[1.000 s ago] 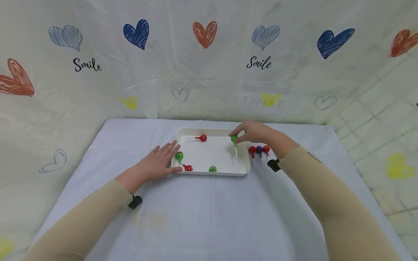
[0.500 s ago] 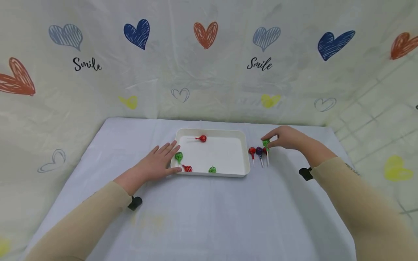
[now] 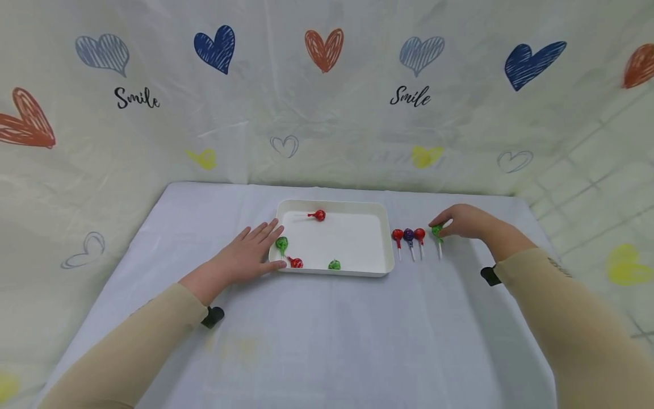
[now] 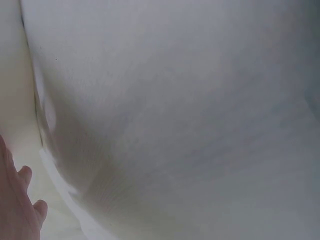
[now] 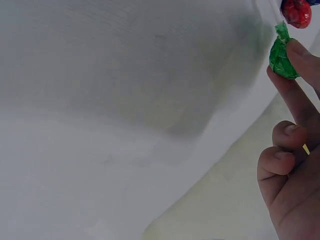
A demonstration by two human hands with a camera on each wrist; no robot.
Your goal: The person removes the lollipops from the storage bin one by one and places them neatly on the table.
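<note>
Between thumb and index finger, my right hand pinches a green-wrapped lollipop by its head, with the white stick pointing toward me. It is at the right end of a row of a red lollipop, a purple lollipop and another red lollipop. My left hand lies with fingers spread over the left edge of the white tray. Near its fingers, inside the tray, are a green lollipop and a red-and-white one.
Farther back in the tray lies a red lollipop, and a green one sits by its front wall. A white cloth covers the table. Behind it hangs a curtain printed with hearts.
My right hand has carried the green lollipop from above the tray's right side, over the row, down to the row's right end. The left hand has stayed in place.
</note>
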